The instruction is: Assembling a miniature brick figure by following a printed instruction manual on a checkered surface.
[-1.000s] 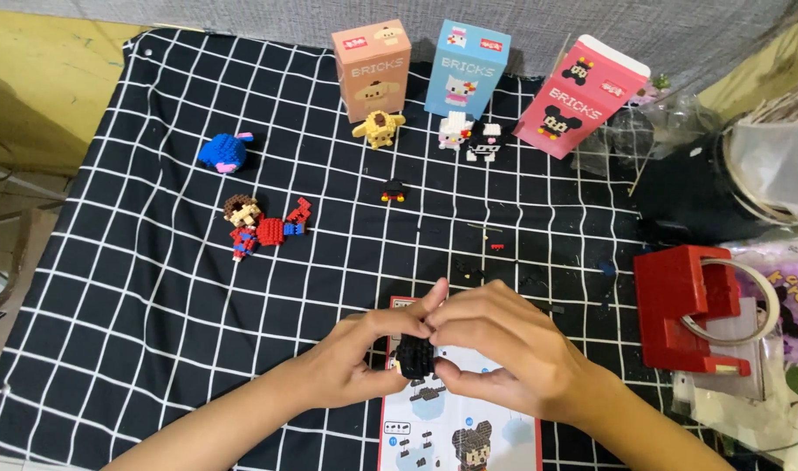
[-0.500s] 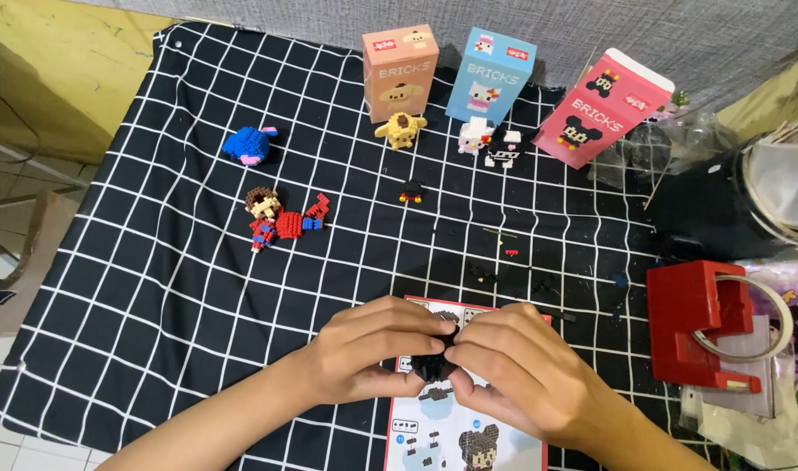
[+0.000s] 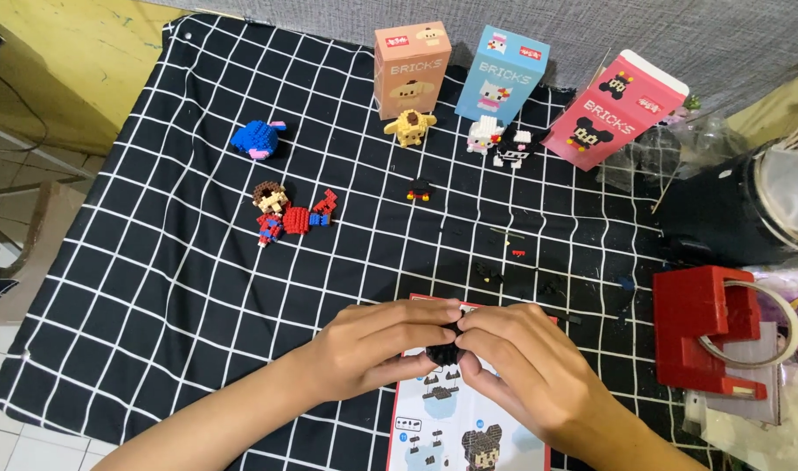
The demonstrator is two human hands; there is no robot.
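1. One black-and-white grid cloth (image 3: 154, 262) covers the table; three upright boxes (image 3: 503, 74) stand along its far edge.
2. Both hands meet over an instruction sheet (image 3: 442, 419) near the cloth's front edge.
3. Left hand (image 3: 373, 349) and right hand (image 3: 525, 371) pinch a black brick lump (image 3: 442, 351) from opposite sides, fingertips touching.
4. Mostly hidden, the lump's long axis cannot be told.

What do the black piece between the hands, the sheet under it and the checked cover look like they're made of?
Black piece: likely hard plastic small bricks, slightly glossy, going by the studded figures nearby; mostly hidden by the left hand and right hand. Sheet: printed paper, thin and flat. Checked cover: soft woven cloth, matte, with ripples at its edge.
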